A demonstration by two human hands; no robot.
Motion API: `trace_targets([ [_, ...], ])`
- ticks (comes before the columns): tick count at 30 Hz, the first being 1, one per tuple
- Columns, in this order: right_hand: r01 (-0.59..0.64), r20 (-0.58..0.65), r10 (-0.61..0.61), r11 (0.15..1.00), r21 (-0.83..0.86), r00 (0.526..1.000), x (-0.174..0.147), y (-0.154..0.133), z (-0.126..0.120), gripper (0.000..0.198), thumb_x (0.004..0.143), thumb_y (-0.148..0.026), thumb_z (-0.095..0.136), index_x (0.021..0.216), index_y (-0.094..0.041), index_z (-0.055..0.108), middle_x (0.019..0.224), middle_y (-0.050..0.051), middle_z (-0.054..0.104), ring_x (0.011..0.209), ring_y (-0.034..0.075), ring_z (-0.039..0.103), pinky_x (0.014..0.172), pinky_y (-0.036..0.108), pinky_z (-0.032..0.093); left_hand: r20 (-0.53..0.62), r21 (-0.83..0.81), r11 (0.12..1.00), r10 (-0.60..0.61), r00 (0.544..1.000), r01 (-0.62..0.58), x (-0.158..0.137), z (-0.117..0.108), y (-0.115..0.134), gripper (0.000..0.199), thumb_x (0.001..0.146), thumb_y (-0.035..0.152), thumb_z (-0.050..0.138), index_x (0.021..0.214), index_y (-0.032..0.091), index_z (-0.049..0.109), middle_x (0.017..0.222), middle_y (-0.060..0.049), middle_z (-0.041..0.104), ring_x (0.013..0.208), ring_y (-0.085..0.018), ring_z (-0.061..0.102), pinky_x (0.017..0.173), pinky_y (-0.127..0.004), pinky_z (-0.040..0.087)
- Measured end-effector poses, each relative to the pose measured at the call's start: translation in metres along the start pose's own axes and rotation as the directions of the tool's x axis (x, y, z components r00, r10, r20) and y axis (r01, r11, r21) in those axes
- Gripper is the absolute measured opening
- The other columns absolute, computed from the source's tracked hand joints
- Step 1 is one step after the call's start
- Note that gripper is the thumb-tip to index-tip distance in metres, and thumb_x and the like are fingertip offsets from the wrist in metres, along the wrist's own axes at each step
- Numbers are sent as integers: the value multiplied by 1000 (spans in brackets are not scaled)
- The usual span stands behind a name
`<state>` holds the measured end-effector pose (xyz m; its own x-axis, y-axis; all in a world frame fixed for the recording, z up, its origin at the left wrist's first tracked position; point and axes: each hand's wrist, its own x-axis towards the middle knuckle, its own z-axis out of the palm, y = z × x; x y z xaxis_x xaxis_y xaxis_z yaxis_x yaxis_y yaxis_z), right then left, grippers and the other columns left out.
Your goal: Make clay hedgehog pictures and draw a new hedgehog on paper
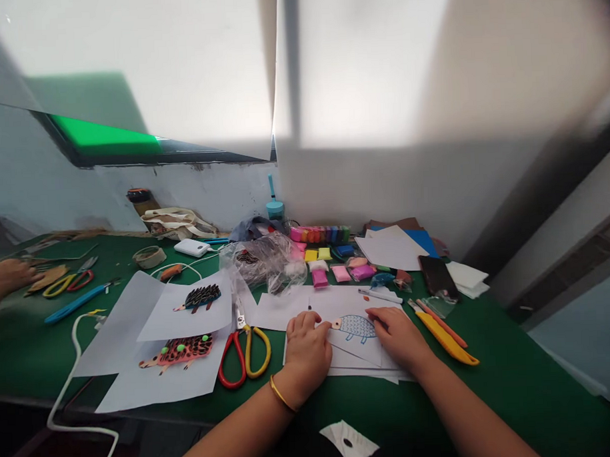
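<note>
A hedgehog drawing (357, 326) in blue outline, its face filled with peach-coloured clay, lies on white paper (360, 364) before me. My left hand (308, 348) rests at the snout with fingers curled; whether they pinch a bit of clay is hidden. On the drawing's other side my right hand (399, 336) lies on the sheet, fingers stretched out and holding nothing. A small orange-brown clay piece (366, 298) and a white pen (381, 295) are just above the drawing. Scissors with red and yellow handles (245, 354) lie left of my left hand.
Two finished hedgehog pictures (202, 297) lie at left. Clay packets (341, 273), a plastic bag (266, 263) and a phone (438, 277) sit behind the paper. A yellow cutter (446, 333) is at right. Another person's hand (9, 277) reaches in at far left, near more scissors (69, 283).
</note>
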<state>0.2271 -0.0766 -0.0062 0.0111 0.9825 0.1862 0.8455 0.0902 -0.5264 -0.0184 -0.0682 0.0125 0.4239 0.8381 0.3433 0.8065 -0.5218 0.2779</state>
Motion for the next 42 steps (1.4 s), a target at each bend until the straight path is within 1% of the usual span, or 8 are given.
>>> trace_targets([
  [7, -2, 3, 2, 1000, -3, 1000, 0, -1, 0, 39, 87, -26, 43, 117, -19, 66, 116, 8, 68, 114, 23, 56, 101, 38, 41, 30, 1, 1000, 21, 999, -21, 0, -1, 1, 38, 78, 13, 55, 110, 30, 65, 110, -4, 54, 109, -25, 45, 99, -44, 33],
  [14, 0, -3, 0, 1000, -15, 1000, 0, -2, -1, 39, 87, -25, 42, 117, -18, 66, 116, 8, 68, 113, 22, 56, 100, 37, 41, 53, 9, 999, 36, 998, -36, 1, -4, 3, 33, 79, 15, 57, 107, 29, 67, 110, -4, 54, 109, -25, 45, 99, -44, 33],
  [26, -20, 21, 20, 1000, -7, 1000, -1, -5, -4, 39, 87, -25, 42, 118, -19, 65, 117, 8, 68, 114, 24, 56, 101, 38, 41, 46, 19, 999, 48, 998, -49, 0, -2, 3, 36, 78, 15, 58, 110, 29, 65, 113, -5, 55, 112, -26, 45, 101, -45, 33],
  [29, -9, 2, 9, 1000, 8, 1000, -1, -3, -3, 39, 87, -26, 43, 117, -19, 66, 115, 8, 68, 113, 23, 57, 100, 38, 42, 39, -17, 1000, 15, 999, -14, 1, 0, 0, 38, 80, 15, 54, 114, 29, 64, 114, -4, 55, 112, -24, 46, 101, -43, 36],
  [33, 17, -33, -17, 1000, 13, 999, -1, -2, -3, 38, 89, -26, 41, 114, -18, 68, 113, 8, 69, 110, 22, 58, 98, 37, 43, 11, -103, 993, -61, 998, 62, 3, 2, -8, 39, 80, 11, 51, 116, 23, 62, 110, -5, 58, 108, -21, 51, 96, -37, 41],
  [35, 30, -53, -30, 1000, 3, 998, -2, -2, -4, 38, 90, -26, 40, 112, -17, 69, 111, 8, 70, 108, 22, 59, 96, 37, 45, 5, -123, 992, -36, 999, 36, 3, 3, -11, 32, 81, 10, 51, 107, 21, 65, 107, -5, 60, 104, -20, 53, 94, -35, 42],
  [38, 17, -68, -17, 1000, -12, 998, -3, -3, -5, 37, 89, -25, 40, 110, -18, 70, 109, 8, 71, 106, 22, 60, 95, 36, 45, 27, -76, 995, 61, 998, -58, 1, 2, -12, 23, 81, 10, 50, 92, 21, 67, 106, -4, 62, 98, -20, 56, 91, -35, 43],
  [42, -22, -23, 21, 1000, -15, 999, -2, -2, -5, 38, 88, -25, 41, 113, -20, 69, 112, 6, 71, 108, 22, 60, 96, 37, 45, 64, 20, 985, 168, 984, -169, -2, 2, -10, 19, 81, 11, 53, 89, 21, 66, 99, -4, 64, 97, -20, 56, 94, -39, 41],
])
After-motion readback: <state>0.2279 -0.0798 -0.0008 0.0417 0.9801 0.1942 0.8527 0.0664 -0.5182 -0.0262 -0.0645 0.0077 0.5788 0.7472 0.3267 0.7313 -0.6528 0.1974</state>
